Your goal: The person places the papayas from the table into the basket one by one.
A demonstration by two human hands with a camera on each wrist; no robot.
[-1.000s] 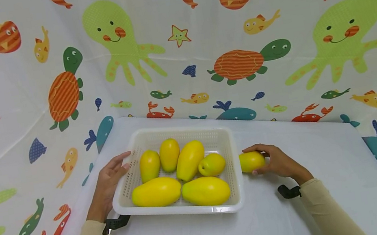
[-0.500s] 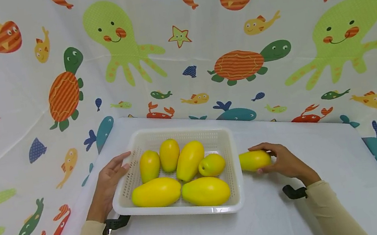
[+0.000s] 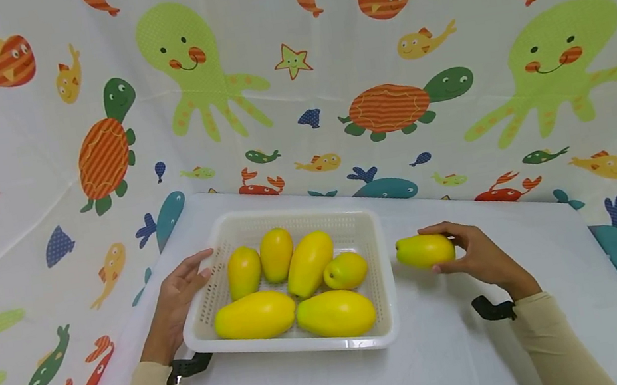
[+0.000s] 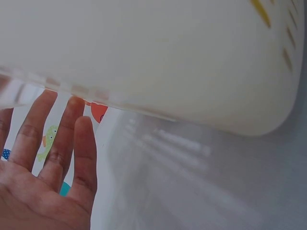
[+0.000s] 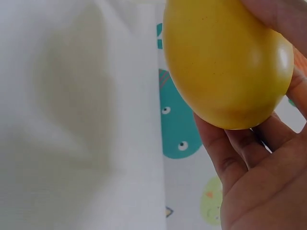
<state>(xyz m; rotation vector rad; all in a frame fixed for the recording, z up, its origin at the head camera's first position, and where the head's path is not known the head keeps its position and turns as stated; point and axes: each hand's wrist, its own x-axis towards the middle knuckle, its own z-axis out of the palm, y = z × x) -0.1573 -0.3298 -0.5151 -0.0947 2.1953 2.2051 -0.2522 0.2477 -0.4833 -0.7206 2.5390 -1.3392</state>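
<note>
My right hand grips a yellow papaya by its rounded end, thumb on the near side and fingers on the far side. The papaya hangs just above the table, its narrow end pointing left at the basket. In the right wrist view the papaya covers part of the fingers. On the left, a white plastic basket holds several yellow papayas of different sizes. My left hand is at the basket's left side; in the left wrist view its straight fingers reach up to the basket wall.
A white cloth covers the table. Behind it and to the left hangs a curtain printed with sea animals. Each wrist wears a black strap.
My right hand has drawn the papaya rightward, away from the basket's right side, and raised it slightly. My left hand and the basket have stayed in place.
</note>
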